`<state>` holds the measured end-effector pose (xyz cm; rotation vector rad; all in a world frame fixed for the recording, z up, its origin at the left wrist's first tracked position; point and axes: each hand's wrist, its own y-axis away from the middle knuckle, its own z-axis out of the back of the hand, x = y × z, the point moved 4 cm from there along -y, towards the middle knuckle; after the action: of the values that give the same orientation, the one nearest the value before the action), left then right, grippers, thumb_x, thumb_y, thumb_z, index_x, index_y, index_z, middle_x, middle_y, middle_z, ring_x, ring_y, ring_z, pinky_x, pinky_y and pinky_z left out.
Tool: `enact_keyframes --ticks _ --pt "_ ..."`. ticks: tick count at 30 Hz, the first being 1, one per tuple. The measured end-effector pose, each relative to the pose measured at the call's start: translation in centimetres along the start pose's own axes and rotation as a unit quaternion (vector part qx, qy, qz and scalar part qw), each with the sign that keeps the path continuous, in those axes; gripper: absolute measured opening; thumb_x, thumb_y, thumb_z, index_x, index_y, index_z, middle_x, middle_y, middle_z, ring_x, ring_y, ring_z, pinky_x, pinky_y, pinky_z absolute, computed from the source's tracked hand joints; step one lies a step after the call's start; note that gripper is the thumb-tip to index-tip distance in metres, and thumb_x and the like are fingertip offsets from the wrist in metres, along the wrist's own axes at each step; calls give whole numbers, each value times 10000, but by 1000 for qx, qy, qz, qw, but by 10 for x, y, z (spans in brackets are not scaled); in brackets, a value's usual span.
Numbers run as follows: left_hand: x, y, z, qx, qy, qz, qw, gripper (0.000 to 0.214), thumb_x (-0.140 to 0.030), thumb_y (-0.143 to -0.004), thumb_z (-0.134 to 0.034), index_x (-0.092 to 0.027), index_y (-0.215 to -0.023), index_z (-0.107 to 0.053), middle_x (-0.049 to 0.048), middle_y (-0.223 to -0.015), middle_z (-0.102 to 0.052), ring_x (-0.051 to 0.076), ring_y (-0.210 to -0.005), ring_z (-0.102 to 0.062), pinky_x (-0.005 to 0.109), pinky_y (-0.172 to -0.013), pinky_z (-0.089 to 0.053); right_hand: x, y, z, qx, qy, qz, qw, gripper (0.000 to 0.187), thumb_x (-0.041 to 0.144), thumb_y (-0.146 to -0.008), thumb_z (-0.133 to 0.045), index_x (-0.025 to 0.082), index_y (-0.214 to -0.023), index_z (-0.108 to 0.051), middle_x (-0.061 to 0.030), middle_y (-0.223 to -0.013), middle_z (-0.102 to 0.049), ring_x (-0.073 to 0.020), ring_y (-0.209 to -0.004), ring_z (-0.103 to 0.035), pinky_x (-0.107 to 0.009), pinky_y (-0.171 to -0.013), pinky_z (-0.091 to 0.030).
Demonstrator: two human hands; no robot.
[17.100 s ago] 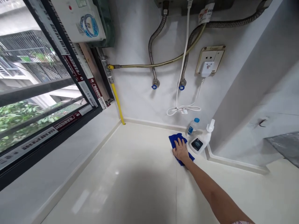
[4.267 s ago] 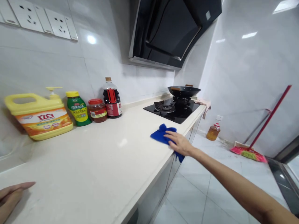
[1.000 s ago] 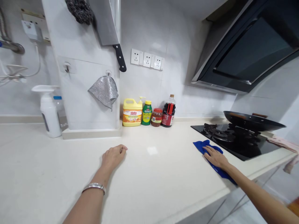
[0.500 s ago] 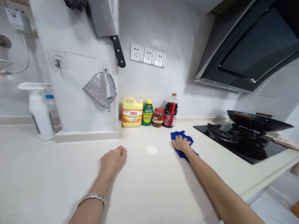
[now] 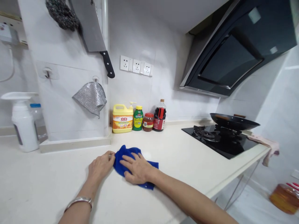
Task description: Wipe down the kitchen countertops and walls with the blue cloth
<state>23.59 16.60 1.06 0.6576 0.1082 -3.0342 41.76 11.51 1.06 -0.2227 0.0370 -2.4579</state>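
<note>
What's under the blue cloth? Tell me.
The blue cloth lies on the pale countertop, under the right hand; the left hand touches its edge. What lies beneath it is covered and cannot be seen.

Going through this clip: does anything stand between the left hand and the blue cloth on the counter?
Nothing visible does. The left hand rests on the countertop with its fingertips at the edge of the blue cloth, while the right hand lies flat on top of the cloth.

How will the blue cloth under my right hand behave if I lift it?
The blue cloth will probably hang limp: it lies bunched in soft folds under the right hand. It likely weighs little, since its thin edge sits flat on the countertop.
</note>
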Motion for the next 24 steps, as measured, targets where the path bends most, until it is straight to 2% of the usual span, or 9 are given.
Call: enact_keyframes --ticks 4,7,10,13,17,21,24 --pt "5 -2 -1 9 18 -14 1000 611 -555 -902 -190 -300 -1276 -600 115 -1270 -702 369 -1219 -617 474 -1021 -431 20 42 1 -12 -34 65 997 659 468 -977 -472 286 -1603 -376 -7 -1705 -297 -417 -1542 -244 -702 -1238 -195" --pt "7 -1 -1 17 25 -19 999 601 -536 -903 -193 -309 -1252 -626 93 -1249 -715 346 -1217 -615 461 -1026 -429 19 73 4 -5 -64 78 995 652 462 -968 -521 321 -1591 -393 2 -1694 -322 -386 -1556 -235 -683 -1250 -177" --pt "7 1 0 25 22 -19 999 582 -499 -901 -206 -323 -1216 -662 84 -1203 -730 342 -1205 -615 459 -1013 -431 8 97 7 0 -98 98 990 633 434 -958 -566 327 -1568 -435 -15 -1680 -356 -327 -1551 -290 -610 -1277 -152" --pt "6 2 1 29 12 -19 999 586 -492 -900 -211 -323 -1217 -673 90 -1225 -722 360 -1214 -604 475 -1012 -423 -14 109 10 -9 -121 102 987 592 391 -956 -581 315 -1536 -487 -31 -1660 -394 -274 -1530 -354 -538 -1287 -165" --pt "5 2 3 35 1 -19 999 599 -502 -904 -199 -323 -1236 -665 86 -1254 -710 358 -1218 -600 470 -1000 -426 -53 109 13 -50 -116 82 989 542 360 -949 -587 280 -1485 -558 -64 -1626 -448 -251 -1488 -428 -484 -1272 -235" --pt "6 0 4 35 -11 -11 999 605 -513 -908 -188 -330 -1246 -656 59 -1286 -696 338 -1210 -601 448 -976 -432 -97 99 18 -92 -85 21 992 522 334 -937 -592 227 -1448 -600 -99 -1598 -484 -253 -1457 -473 -444 -1248 -307" --pt "7 -3 5 39 -6 -3 999 600 -536 -907 -202 -333 -1245 -655 55 -1169 -725 328 -1170 -610 431 -941 -433 -127 90 22 -92 -56 -44 993 535 347 -954 -565 183 -1463 -585 -127 -1611 -458 -271 -1477 -446 -454 -1250 -304"
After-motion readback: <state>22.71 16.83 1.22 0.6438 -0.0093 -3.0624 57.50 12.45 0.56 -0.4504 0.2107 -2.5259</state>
